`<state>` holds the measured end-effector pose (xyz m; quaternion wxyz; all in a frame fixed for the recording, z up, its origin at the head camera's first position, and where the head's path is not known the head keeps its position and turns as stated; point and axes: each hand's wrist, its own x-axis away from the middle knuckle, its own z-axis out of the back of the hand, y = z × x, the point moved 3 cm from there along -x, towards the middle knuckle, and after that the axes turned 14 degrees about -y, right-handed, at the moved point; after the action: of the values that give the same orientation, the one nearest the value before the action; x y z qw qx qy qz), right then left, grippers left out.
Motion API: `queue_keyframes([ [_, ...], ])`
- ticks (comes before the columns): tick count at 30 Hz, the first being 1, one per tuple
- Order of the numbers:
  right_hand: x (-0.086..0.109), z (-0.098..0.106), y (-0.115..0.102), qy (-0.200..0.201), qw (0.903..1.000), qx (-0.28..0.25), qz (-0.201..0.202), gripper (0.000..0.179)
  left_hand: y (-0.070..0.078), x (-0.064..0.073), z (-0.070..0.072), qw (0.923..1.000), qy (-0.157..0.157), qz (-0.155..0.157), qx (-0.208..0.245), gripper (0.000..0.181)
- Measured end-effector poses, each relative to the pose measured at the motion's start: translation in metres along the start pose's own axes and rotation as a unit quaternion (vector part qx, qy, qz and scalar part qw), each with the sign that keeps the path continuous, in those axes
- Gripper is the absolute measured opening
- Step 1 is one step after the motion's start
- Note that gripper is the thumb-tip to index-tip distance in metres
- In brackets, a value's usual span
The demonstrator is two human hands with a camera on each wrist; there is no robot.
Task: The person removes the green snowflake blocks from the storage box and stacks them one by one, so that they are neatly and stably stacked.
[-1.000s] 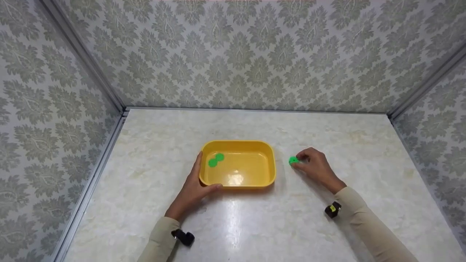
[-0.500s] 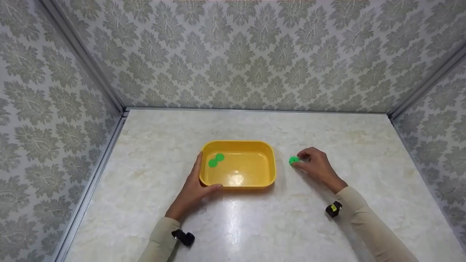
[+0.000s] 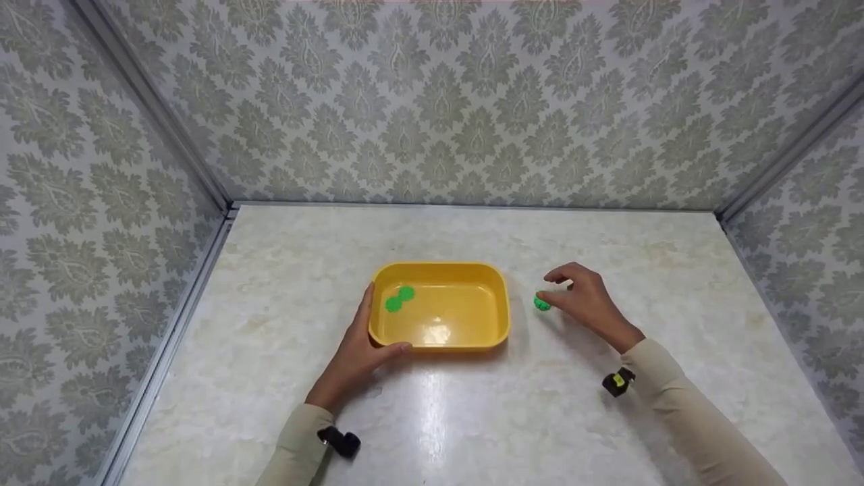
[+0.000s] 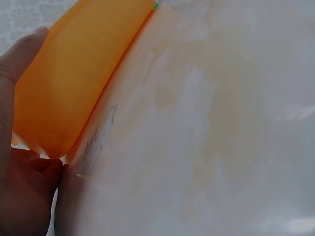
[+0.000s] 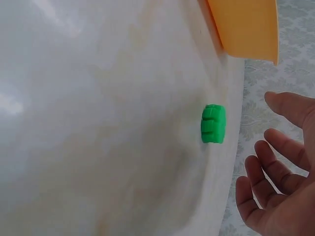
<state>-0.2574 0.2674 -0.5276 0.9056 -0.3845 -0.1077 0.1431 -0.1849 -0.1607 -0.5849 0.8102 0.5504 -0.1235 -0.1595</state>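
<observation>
A yellow plastic tub stands on the table in the head view. My left hand holds its near left corner, thumb along the front rim and fingers against the left side. In the left wrist view the thumb lies on the orange-looking tub wall. Two flat green notched discs lie inside, toward the left. Right of the tub a thick green notched piece, gear-like, rests on the table. Over it my right hand has thumb and fingers spread; the right wrist view shows them apart from the green piece.
The pale marbled table surrounds the tub. Patterned panels rise at the back and both sides, with grey metal strips at the corners. A black strap camera sits on the left wrist, another on the right.
The right hand has let go of the green piece, its index finger lifting away from the thumb. The piece shows a more studded side. The left hand and tub have hardly moved.
</observation>
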Motion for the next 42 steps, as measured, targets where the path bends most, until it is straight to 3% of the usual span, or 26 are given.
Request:
queue_keyframes([
  [7, -0.003, -0.001, -0.018, -0.012, 0.9988, 0.009, 0.046, 0.036, 0.000, 0.001, 0.000, 1.0000, -0.002, 0.004, 0.008, 0.132],
  [42, -0.044, -0.032, -0.085, -0.092, 0.9851, 0.037, 0.141, 0.032, -0.002, 0.000, 0.003, 1.0000, -0.001, -0.009, 0.004, 0.132],
])
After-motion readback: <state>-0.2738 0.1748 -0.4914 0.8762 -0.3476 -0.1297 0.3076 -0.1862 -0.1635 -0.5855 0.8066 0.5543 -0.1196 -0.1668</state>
